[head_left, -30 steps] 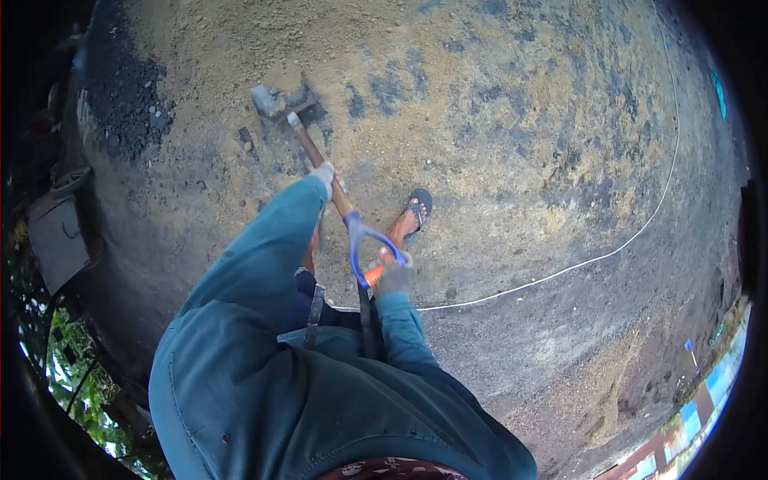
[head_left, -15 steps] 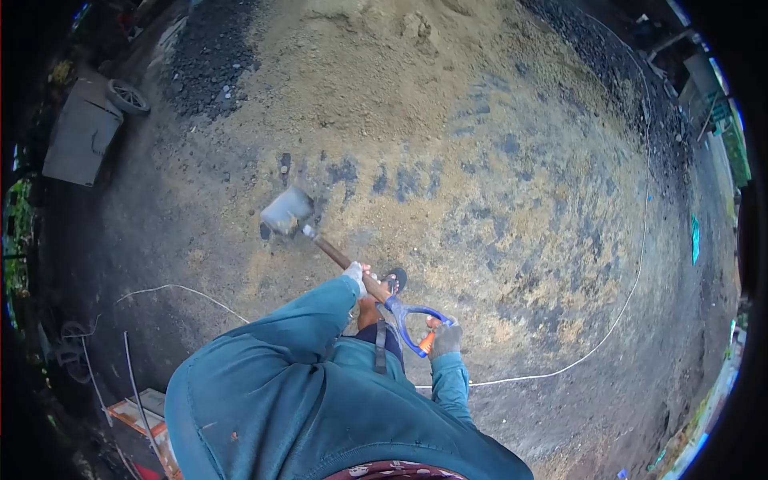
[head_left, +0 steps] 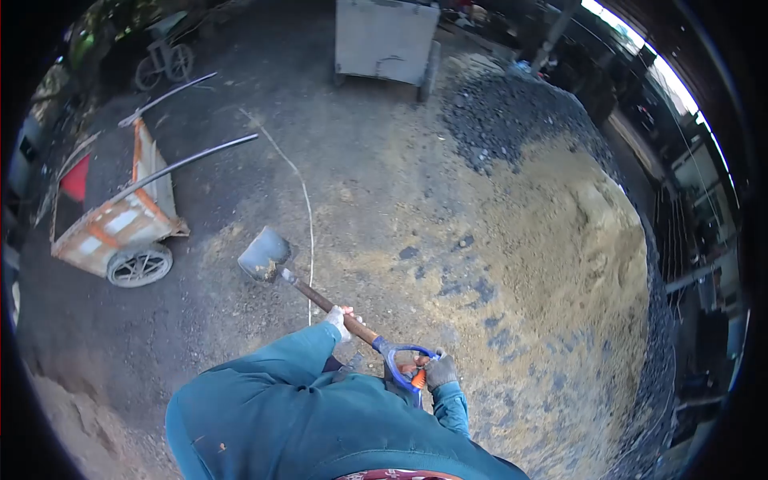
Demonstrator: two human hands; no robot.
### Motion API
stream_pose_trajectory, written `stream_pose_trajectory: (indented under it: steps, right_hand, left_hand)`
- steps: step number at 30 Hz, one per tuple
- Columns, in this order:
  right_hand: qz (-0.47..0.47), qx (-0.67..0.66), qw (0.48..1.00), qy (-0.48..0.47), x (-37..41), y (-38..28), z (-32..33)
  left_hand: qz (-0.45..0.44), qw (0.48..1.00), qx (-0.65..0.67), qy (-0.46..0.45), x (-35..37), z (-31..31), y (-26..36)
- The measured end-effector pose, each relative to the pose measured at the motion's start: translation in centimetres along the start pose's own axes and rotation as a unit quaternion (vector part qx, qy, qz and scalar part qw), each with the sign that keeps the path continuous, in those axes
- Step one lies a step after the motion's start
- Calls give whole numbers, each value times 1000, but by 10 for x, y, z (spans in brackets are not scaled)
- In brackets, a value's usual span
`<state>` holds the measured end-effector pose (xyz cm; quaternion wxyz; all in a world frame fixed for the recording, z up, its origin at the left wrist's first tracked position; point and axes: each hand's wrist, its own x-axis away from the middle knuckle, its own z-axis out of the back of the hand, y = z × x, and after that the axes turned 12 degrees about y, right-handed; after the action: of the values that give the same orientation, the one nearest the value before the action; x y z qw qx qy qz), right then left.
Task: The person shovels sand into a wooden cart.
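Note:
A shovel (head_left: 315,297) with a grey metal blade, a brown shaft and a blue D-shaped handle slants across in front of me. My left hand (head_left: 341,321), in a pale glove, is wrapped round the lower part of the shaft. Closed on the blue and orange grip end is my right hand (head_left: 438,371), also gloved. The shovel's blade (head_left: 265,253) points forward and left, with a little sandy material at its lower edge. A thin white line (head_left: 310,232) runs over the ground just right of the blade.
An orange and white handcart (head_left: 120,216) with two metal handles stands on the left. Another grey cart (head_left: 386,42) is at the far side. Sand (head_left: 572,216) and dark gravel (head_left: 512,108) are heaped on the right. A wheeled barrow (head_left: 166,60) stands at the far left.
My view has turned to the left, bringing the orange and white cart into full sight. Both hands have kept hold of the shovel, which has swung left along with my body.

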<state>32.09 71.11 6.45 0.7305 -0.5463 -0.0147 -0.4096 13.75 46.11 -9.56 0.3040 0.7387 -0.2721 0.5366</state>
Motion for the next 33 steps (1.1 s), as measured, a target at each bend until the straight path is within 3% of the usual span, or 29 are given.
stream_pose_trajectory:
  steps: [2,3,5,7,10,12,14,16,18,19,21,22,24,25,28,29,32,33]
  right_hand:
    - [5,-36,996,-78,17,-51,-53]
    - [77,95,990,-70,52,-119,-75]
    - [123,98,977,-143,70,-169,-125]
    - [210,139,949,-189,72,-197,-178]
    - [364,223,877,-223,60,-210,-247]
    - [420,215,842,-262,65,-216,-292]
    - [398,257,828,-299,77,-227,-332]
    - [342,278,831,-340,95,-242,-362]
    - [386,258,810,-358,107,-250,-399]
    - [422,241,796,-361,101,-239,-424]
    - [490,207,758,-379,105,-252,-462]
    - [463,211,767,-390,98,-252,-484]
    - [406,216,786,-413,81,-253,-534]
    - [416,276,758,-420,75,-267,-553]
    - [435,223,781,-388,39,-284,-631]
    - [424,179,807,-371,12,-264,-671]
    - [350,296,823,-336,10,-352,-703]
    - [358,294,823,-329,3,-361,-719]
  left_hand:
    - [42,992,122,-10,8,57,64]
    - [20,983,183,2,51,73,90]
    - [-19,957,290,18,97,121,130]
    - [-55,922,384,15,104,175,170]
    - [-27,879,463,110,118,245,206]
    - [-54,877,466,108,75,303,195]
    - [-32,859,496,122,47,351,176]
    - [16,841,514,165,69,366,178]
    - [46,830,516,208,136,354,191]
    - [57,819,531,211,134,366,196]
    - [39,807,561,183,73,420,194]
    - [27,804,569,168,43,444,198]
    - [32,802,573,166,33,457,232]
    - [51,800,572,175,39,452,260]
    - [113,788,576,184,59,433,338]
    - [88,777,583,222,18,459,355]
    - [-50,754,632,171,54,427,432]
    - [-85,785,598,141,65,425,454]
